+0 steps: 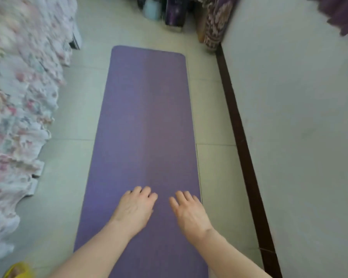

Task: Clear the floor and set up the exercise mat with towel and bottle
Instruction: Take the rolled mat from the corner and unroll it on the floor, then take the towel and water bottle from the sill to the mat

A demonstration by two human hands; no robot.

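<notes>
A purple exercise mat [147, 117] lies unrolled and flat on the pale tiled floor [74, 157], running away from me. My left hand [136, 207] rests palm down on the near part of the mat, fingers slightly curled. Beside it my right hand [189, 211] lies flat on the mat close to the mat's right edge, fingers spread. Neither hand holds anything. No towel or bottle shows in the view.
A bed with a floral frilled cover [18, 117] runs along the left. A white wall [299, 137] with a dark skirting board [241, 137] borders the right. Rolled patterned bundles and boxes [175, 13] stand at the far end. A yellow object [18, 269] sits bottom left.
</notes>
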